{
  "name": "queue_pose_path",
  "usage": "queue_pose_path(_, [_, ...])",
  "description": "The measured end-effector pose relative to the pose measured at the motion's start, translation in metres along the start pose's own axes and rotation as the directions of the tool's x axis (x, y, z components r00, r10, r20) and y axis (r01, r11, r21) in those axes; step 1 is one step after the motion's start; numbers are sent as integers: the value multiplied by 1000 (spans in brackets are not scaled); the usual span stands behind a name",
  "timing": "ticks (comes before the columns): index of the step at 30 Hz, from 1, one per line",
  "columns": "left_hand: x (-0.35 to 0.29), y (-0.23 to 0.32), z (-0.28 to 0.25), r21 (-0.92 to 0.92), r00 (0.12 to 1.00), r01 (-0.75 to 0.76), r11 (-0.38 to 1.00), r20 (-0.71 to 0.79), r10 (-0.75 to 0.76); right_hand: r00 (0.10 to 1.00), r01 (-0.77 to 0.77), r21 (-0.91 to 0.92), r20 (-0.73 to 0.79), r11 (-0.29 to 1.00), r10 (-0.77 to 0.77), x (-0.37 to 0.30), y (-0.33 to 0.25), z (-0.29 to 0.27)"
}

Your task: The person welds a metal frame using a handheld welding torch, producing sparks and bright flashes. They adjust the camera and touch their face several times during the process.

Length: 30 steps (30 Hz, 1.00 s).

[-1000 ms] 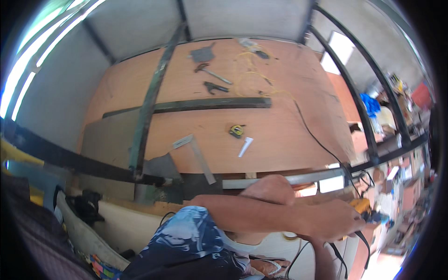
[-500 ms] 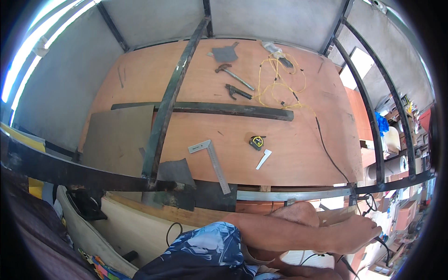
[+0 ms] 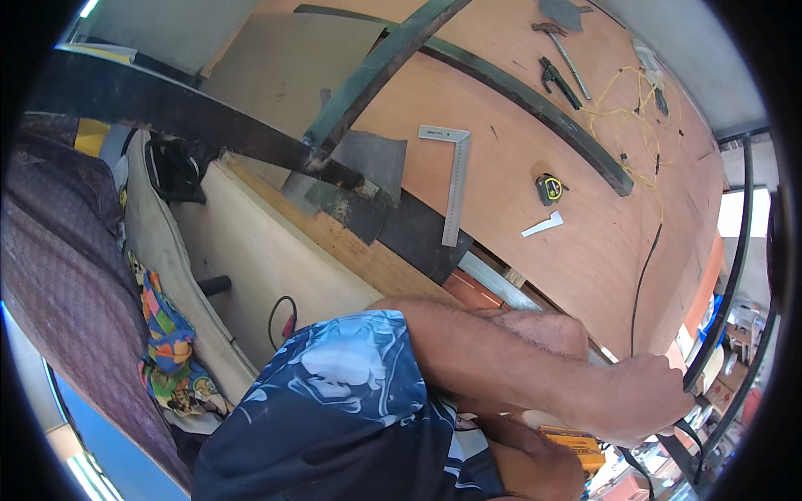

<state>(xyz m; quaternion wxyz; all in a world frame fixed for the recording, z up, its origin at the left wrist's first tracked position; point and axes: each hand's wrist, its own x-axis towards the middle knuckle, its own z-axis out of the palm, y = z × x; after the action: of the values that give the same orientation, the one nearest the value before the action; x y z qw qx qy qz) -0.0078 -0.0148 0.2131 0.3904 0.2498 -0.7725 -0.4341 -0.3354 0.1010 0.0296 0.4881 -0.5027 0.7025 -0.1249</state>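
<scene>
My left forearm, in a blue and dark patterned sleeve, reaches across to the right. At its end my left hand (image 3: 639,401) is closed in a fist, with a black strap (image 3: 690,441) coming out beside the fingers. Below the wrist a yellow-orange case (image 3: 578,447) partly shows. Bare skin of a bent limb shows behind and below the forearm; which limb it is I cannot tell. My right hand cannot be made out. On the plywood sheet (image 3: 518,142) beyond lie a try square (image 3: 457,184), a tape measure (image 3: 549,189) and a small white piece (image 3: 543,224).
Farther off lie a claw hammer (image 3: 568,58), a black electrode holder (image 3: 560,82) and a yellow cord (image 3: 597,125). A dark steel bar (image 3: 518,104) lies across the plywood. Steel frame tubes (image 3: 376,79) cross above it. A colourful cloth (image 3: 171,334) hangs at left.
My view has turned and shifted, so the plywood and tools now sit tilted toward the upper right. The yellow-orange case has come into sight. My left hand stays closed at the right.
</scene>
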Motion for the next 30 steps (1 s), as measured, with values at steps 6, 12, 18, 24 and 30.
queue_pose_path(6, [-3,-4,-23,13,982,168,986,-85,-166,986,167,107,-17,980,-166,39,-59,-40])
queue_pose_path(12, [-5,-9,-43,-113,855,203,973,-463,-232,825,542,199,59,817,-562,62,-184,-81])
queue_pose_path(18, [-14,-24,-57,-34,561,95,995,-823,-82,610,734,120,318,669,-726,53,-314,-53])
queue_pose_path(24, [-37,-27,-73,-81,588,180,980,-790,-173,578,610,402,363,683,-731,47,-312,-18])
queue_pose_path(30, [-28,-23,-81,-155,696,180,972,-678,-237,489,711,263,481,652,-728,32,-295,-29])
